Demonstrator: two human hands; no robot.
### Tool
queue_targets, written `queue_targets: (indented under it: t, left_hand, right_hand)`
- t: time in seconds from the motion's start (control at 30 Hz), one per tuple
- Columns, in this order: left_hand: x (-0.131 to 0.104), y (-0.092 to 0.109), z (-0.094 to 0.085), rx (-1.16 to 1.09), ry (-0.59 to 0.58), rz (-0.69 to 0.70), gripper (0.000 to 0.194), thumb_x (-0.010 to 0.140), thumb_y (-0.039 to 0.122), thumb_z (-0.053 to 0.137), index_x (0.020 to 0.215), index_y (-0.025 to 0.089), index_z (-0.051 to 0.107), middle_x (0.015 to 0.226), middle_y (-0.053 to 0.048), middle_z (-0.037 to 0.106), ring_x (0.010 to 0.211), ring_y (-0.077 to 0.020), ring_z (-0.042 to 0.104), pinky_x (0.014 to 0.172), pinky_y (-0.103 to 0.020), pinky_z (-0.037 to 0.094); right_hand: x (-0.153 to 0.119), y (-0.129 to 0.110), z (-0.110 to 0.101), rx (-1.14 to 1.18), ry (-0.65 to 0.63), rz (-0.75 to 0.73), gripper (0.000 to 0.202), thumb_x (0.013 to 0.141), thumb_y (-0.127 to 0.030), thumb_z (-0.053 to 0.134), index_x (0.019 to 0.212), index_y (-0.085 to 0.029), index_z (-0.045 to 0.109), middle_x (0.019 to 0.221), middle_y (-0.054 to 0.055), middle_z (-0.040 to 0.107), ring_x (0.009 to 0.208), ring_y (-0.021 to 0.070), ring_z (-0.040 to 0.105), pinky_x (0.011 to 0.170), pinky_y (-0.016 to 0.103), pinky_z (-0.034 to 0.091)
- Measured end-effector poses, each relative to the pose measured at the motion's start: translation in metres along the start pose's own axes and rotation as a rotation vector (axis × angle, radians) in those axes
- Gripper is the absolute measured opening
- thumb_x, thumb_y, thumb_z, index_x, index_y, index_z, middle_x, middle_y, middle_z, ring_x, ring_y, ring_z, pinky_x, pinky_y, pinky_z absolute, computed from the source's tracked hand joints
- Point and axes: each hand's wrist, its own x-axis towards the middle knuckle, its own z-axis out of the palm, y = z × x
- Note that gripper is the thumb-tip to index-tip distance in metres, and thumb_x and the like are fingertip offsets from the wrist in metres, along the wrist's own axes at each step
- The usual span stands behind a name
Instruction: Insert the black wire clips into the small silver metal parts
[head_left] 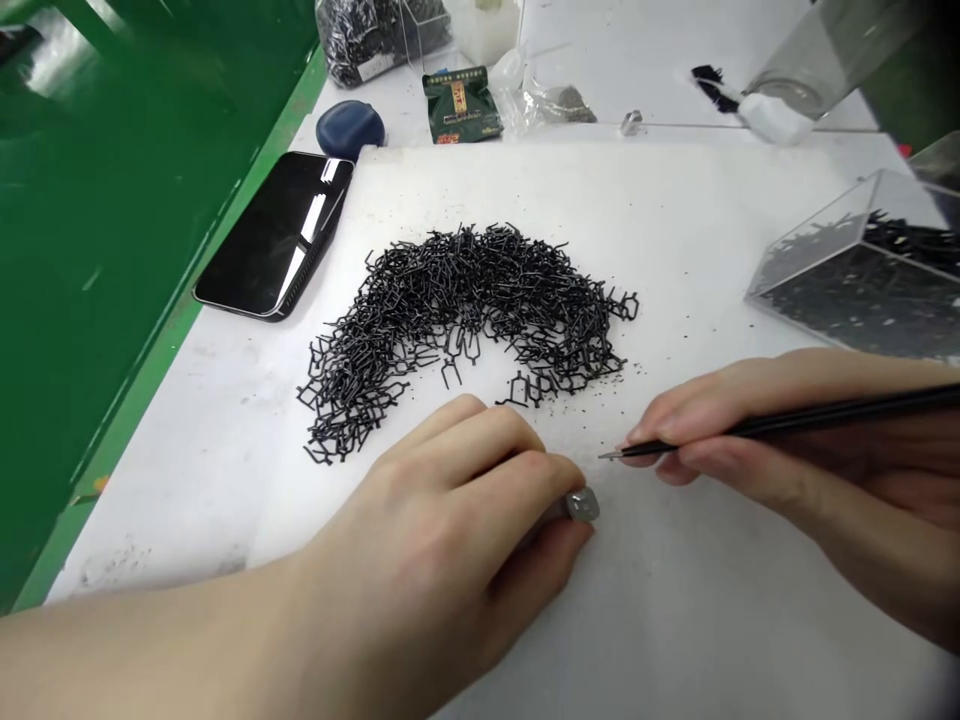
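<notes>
A pair of black tweezers (765,425) with fine silver tips is held pinched in my right hand (757,430), above the white surface. The tips point left, a short gap from my left hand (465,500). My left hand is closed round a small grey metal piece (582,504); only its rounded end shows past the fingertips, and the rest is hidden. Beyond both hands lies a curved heap of small black fork-shaped parts (472,275). Several of these parts lie loose along its inner edge.
A black phone (277,235) and a blue rounded object (350,129) lie at the left edge. Behind are a green packet (461,105) and a bag of black material (367,40). At right stands a clear box (847,265) of black parts, with a tipped clear container (825,60) beyond.
</notes>
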Motion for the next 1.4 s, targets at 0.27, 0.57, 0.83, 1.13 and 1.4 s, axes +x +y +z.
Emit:
queue_targets:
  t: [0.27, 0.57, 0.83, 1.13, 1.4]
  left_hand:
    - [0.0, 0.0, 0.0, -0.006, -0.001, -0.011, 0.015, 0.101, 0.009, 0.066, 0.103, 0.014, 0.08, 0.089, -0.002, 0.071, 0.081, -0.0144, 0.063, 0.074, -0.027, 0.054]
    - [-0.001, 0.0, -0.001, -0.002, -0.056, -0.034, 0.013, 0.101, 0.011, 0.067, 0.1, 0.014, 0.08, 0.09, -0.002, 0.071, 0.083, -0.015, 0.063, 0.077, -0.028, 0.055]
    - [0.001, 0.0, 0.001, -0.025, -0.029, -0.002, 0.015, 0.102, 0.01, 0.064, 0.102, 0.013, 0.079, 0.09, -0.001, 0.07, 0.083, -0.0146, 0.061, 0.079, -0.027, 0.054]
    - [-0.001, -0.004, 0.003, -0.037, -0.044, -0.002, 0.014, 0.102, 0.012, 0.065, 0.103, 0.014, 0.079, 0.091, -0.002, 0.07, 0.085, -0.0155, 0.061, 0.081, -0.027, 0.055]
    - [0.001, -0.001, 0.001, -0.017, -0.05, -0.011, 0.016, 0.102, 0.01, 0.064, 0.102, 0.013, 0.079, 0.09, -0.002, 0.07, 0.084, -0.0155, 0.061, 0.08, -0.028, 0.054]
  right_hand:
    - [0.013, -0.011, 0.016, 0.023, 0.003, -0.007, 0.037, 0.084, -0.052, 0.088, 0.117, -0.037, 0.086, 0.105, 0.003, 0.087, 0.112, 0.0378, 0.082, 0.089, 0.049, 0.074]
    - [0.003, -0.005, 0.004, -0.032, -0.026, 0.046, 0.014, 0.091, -0.045, 0.085, 0.105, -0.046, 0.086, 0.111, -0.013, 0.087, 0.1, 0.0175, 0.084, 0.091, 0.024, 0.071]
    - [0.005, -0.005, 0.008, -0.051, -0.002, 0.091, 0.014, 0.091, -0.051, 0.084, 0.105, -0.048, 0.086, 0.111, -0.016, 0.086, 0.104, 0.015, 0.084, 0.09, 0.015, 0.068]
    - [0.002, -0.001, 0.006, -0.071, -0.024, 0.099, 0.016, 0.09, -0.058, 0.083, 0.103, -0.049, 0.086, 0.112, -0.016, 0.086, 0.106, 0.0139, 0.084, 0.094, 0.013, 0.066]
    - [0.005, -0.005, 0.008, -0.036, 0.02, 0.083, 0.011, 0.09, -0.048, 0.085, 0.101, -0.047, 0.087, 0.108, -0.014, 0.087, 0.099, 0.0181, 0.086, 0.085, 0.018, 0.071]
